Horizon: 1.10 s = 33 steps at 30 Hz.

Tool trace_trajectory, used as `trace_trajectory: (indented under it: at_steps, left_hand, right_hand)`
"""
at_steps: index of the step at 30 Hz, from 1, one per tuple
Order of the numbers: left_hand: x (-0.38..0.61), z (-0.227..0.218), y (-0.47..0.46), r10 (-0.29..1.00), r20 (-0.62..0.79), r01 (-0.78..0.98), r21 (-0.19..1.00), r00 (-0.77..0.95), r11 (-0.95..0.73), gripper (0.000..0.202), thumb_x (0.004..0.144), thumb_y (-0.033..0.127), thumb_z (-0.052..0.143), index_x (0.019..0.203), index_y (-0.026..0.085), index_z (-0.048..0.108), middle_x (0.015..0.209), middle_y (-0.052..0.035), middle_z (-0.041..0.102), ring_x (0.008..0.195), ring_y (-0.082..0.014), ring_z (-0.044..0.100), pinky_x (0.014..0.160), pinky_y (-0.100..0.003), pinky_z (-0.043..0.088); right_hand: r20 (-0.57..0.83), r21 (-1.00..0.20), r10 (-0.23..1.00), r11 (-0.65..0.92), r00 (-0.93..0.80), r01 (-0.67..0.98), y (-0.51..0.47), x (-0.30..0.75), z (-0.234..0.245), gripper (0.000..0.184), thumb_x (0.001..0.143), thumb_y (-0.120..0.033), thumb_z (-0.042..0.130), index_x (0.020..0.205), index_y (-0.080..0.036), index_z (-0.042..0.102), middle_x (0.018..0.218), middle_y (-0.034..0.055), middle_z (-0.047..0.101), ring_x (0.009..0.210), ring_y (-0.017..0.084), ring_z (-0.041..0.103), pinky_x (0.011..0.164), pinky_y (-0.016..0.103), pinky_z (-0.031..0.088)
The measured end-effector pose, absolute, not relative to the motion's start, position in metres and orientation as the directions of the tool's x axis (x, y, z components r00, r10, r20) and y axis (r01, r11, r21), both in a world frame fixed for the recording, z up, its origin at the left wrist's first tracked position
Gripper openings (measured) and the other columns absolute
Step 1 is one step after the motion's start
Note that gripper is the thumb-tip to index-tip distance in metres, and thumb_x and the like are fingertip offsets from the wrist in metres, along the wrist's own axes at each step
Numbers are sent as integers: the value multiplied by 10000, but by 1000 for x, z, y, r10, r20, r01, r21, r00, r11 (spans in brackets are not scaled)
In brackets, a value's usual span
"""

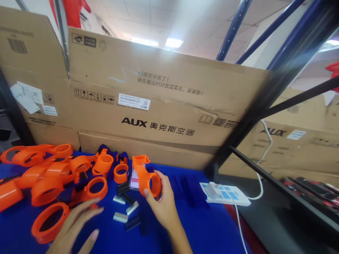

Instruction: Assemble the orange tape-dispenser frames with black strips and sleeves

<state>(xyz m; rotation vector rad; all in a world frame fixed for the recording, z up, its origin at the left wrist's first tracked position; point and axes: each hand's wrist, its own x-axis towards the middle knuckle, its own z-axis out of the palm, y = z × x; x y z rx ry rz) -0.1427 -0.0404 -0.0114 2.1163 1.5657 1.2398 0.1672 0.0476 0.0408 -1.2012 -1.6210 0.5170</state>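
Observation:
My right hand (166, 203) grips an orange plastic tape dispenser (145, 179), thumb and fingers around its ring. Its squarish head points up and away from me. My left hand (75, 227) is open at the lower left, fingers apart, beside a loose orange ring (39, 231). Another orange dispenser (97, 188) lies just beyond its fingertips. Between my hands are several small silver strips (120, 217) and black strips (132, 223). A partly blurred pinkish-white item (134, 180) shows behind the held dispenser.
A pile of orange dispensers (45, 176) covers the left of the blue tabletop (106, 240). Large cardboard sheets (169, 106) stand along the back. A white power strip (225, 194) with a plug and cables sits at the right, by a dark metal frame (233, 134).

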Motion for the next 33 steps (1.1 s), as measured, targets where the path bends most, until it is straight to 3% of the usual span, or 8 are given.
trace_trajectory:
  at_steps: [3,8,12,15,17,21,24,33]
  left_hand:
    - [-81,16,-1,959,252,268,923,125,-278,604,962,386,615,1539,362,441,1586,-80,509,1399,-331,533,1114,-481,491]
    - [-18,42,71,921,227,-192,966,317,-172,679,930,458,662,1540,272,429,1487,-150,592,1368,-359,541,1144,-533,413]
    - [-16,36,96,911,212,-264,957,354,-120,634,875,400,727,1454,260,511,1305,-118,711,1211,-351,646,1046,-493,481]
    - [-29,33,99,971,138,-295,953,197,-76,506,847,403,731,1311,229,629,1211,-98,742,1096,-322,693,935,-409,525]
    - [-36,33,100,993,91,-331,942,72,-63,449,840,436,720,1223,206,672,1135,-86,750,984,-287,712,836,-360,540]
    - [-43,39,102,999,54,-407,912,-1,-50,463,838,482,702,1200,196,675,942,-46,746,771,-219,698,689,-305,529]
    - [-44,40,105,999,37,-477,877,-37,-50,459,814,471,727,1176,191,685,941,-41,735,745,-199,686,650,-281,515]
    - [-40,43,102,1000,10,-473,881,-18,-17,435,816,505,736,1120,197,687,876,-13,712,691,-170,652,619,-256,495]
  right_hand:
    - [423,-876,906,411,-11,253,51,167,36,531,930,-432,670,1390,-215,517,1283,129,644,1126,281,655,955,400,551]
    - [293,-954,952,298,-91,38,54,164,27,520,991,-600,526,1326,-208,591,988,71,712,693,184,644,547,258,498]
    - [346,-929,927,360,-147,82,56,163,22,558,944,-626,610,1351,-244,602,1016,62,722,813,210,660,715,302,533]
    - [352,-907,913,388,-207,165,57,164,23,519,1017,-604,482,1370,-245,606,1034,65,727,831,209,652,746,314,514]
    - [333,-887,921,378,-200,265,57,166,25,444,1062,-525,417,1313,-242,649,1010,62,729,819,205,641,736,312,498]
    - [326,-728,907,421,-268,541,59,170,30,164,986,-293,606,1052,-234,744,925,53,707,900,231,619,829,346,469]
    - [241,-597,869,483,-432,640,58,171,29,185,885,-159,683,1020,-251,769,979,54,688,974,244,590,911,383,444]
    - [49,-603,869,418,-492,679,55,167,25,232,915,-262,707,1108,-349,802,1024,37,668,1045,242,596,1096,499,339]
